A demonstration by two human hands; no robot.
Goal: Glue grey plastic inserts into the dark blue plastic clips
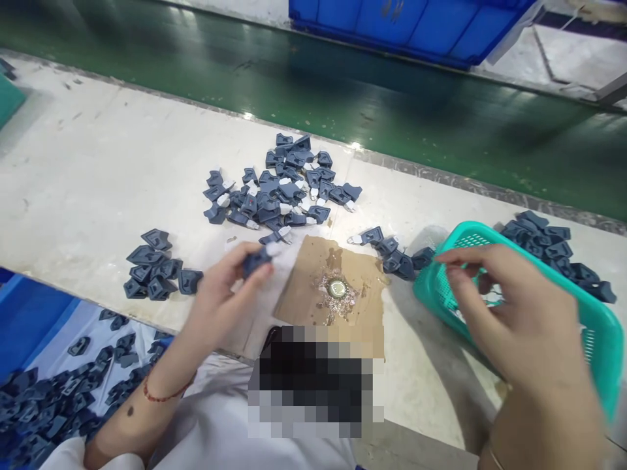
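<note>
Blue-grey piece (255,262) sits pinched between thumb and fingers of the left hand (221,292); right hand (514,310) hovers at the green basket (431,288), its grip unclear

Green basket (603,326) partly behind the right hand (516,313), its contents unclear.

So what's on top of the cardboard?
A small round thing sits on the cardboard, ringed by shiny splatter. The pixelated patch hides part of the near edge, and anything there.
</note>
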